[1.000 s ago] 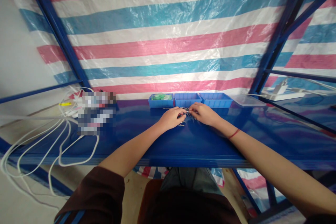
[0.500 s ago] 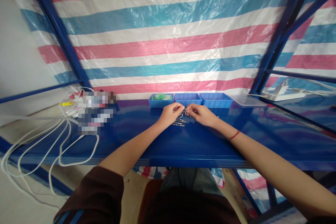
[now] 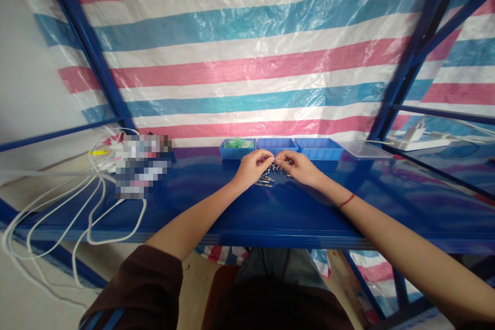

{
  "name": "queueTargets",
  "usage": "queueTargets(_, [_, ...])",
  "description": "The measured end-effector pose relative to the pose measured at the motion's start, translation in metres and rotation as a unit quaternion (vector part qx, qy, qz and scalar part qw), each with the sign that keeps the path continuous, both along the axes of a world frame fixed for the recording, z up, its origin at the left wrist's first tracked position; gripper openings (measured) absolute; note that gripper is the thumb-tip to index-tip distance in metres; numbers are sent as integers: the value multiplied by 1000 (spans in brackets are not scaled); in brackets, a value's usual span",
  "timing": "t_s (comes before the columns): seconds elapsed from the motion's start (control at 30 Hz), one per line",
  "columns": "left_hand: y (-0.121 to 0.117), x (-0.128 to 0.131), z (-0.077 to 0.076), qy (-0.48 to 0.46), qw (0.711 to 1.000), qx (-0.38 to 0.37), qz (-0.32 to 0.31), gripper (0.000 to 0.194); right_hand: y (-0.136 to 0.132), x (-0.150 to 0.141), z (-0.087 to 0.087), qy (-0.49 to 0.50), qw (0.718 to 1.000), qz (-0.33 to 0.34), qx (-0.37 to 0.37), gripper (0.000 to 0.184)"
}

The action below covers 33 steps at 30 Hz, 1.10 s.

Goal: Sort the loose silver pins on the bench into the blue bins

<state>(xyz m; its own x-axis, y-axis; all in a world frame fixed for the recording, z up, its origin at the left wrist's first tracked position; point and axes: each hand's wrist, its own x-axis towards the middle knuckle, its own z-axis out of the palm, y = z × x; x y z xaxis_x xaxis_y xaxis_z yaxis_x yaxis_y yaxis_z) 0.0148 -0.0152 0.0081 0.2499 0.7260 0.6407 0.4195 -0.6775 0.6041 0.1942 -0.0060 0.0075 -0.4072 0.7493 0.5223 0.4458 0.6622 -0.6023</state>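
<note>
A pile of small, slim metal pieces, shaped like screws or pins, lies on the blue table. Over it, my left hand has its thumb and forefinger pinched together. My right hand pinches too, its fingertips almost meeting those of the left. Between them shows a tiny metal piece, too small to make out its exact kind. Both hands partly cover the pile.
Behind the hands stand three blue bins: one with green-and-clear plastic packing, a middle bin, a right bin. A clear lid lies right of them. White cables and blurred items are at left; a power strip right.
My fingertips have come closer together above the pile, the right hand shifting slightly. More of the metal pieces show beneath the fingers.
</note>
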Motion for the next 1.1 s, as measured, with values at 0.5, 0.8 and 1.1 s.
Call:
queueTargets(0.5, [7,-3,-6,68,997,19,8,32,4,13,14,-5,986,-112,125,26])
queueTargets(0.8, [5,-7,-13,293,956,12,13,32,47,77,4,-46,910,-385,145,23])
queueTargets(1.1, [4,-7,-11,343,939,-3,-1,29,52,77,-3,-134,887,-413,161,32])
